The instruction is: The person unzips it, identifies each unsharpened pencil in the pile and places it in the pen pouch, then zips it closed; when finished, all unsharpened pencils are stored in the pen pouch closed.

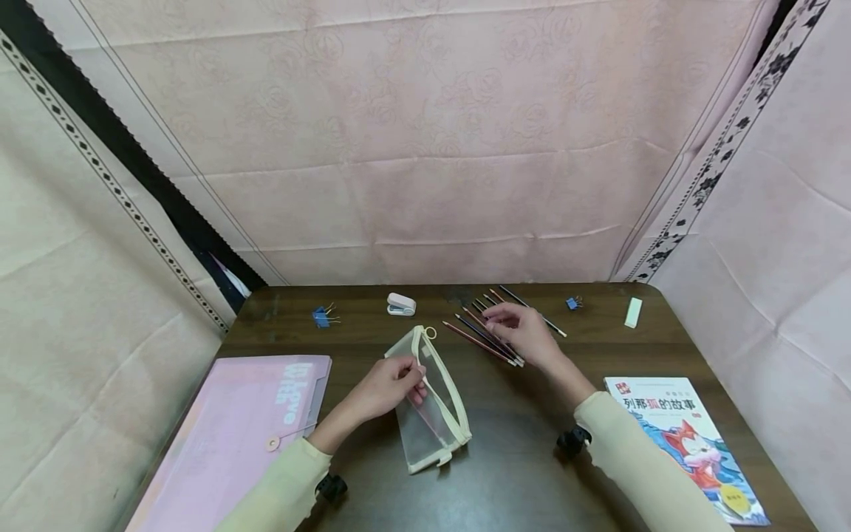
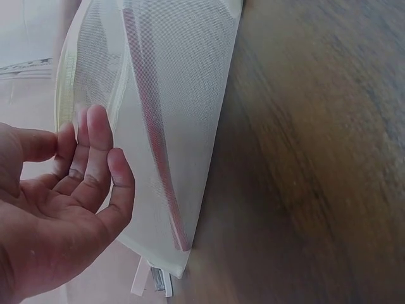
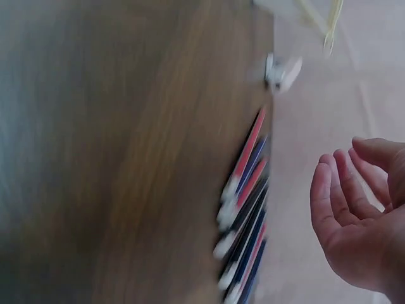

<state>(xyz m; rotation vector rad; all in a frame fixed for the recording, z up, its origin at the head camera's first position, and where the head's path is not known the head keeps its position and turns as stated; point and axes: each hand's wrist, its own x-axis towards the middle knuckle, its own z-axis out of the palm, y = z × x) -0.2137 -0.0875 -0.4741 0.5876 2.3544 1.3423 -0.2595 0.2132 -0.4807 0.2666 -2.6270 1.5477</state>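
My left hand (image 1: pixel 392 386) pinches the cream zip edge of a see-through mesh pencil pouch (image 2: pixel 190 82) between thumb and forefinger, the other fingers loosely bent. The pouch stands tilted over the table, its mouth spread apart. Inside it, a red pencil (image 2: pixel 154 126) shows through the mesh. My right hand (image 1: pixel 524 334) hovers over several pencils (image 1: pixel 477 343) lying fanned out on the table, red and dark ones with pale ends. Its fingers are relaxed and slightly bent, with nothing between them in the right wrist view (image 3: pixel 361 209).
Behind the pouch sits a small white stapler (image 1: pixel 402 304). Blue binder clips lie at the back left (image 1: pixel 322 318) and back right (image 1: pixel 572 304), near a pale green eraser-like block (image 1: pixel 634 312). A pink folder (image 1: pixel 246 428) lies left, a picture book (image 1: pixel 698 451) right. Cloth curtains (image 1: pixel 425 148) surround the table.
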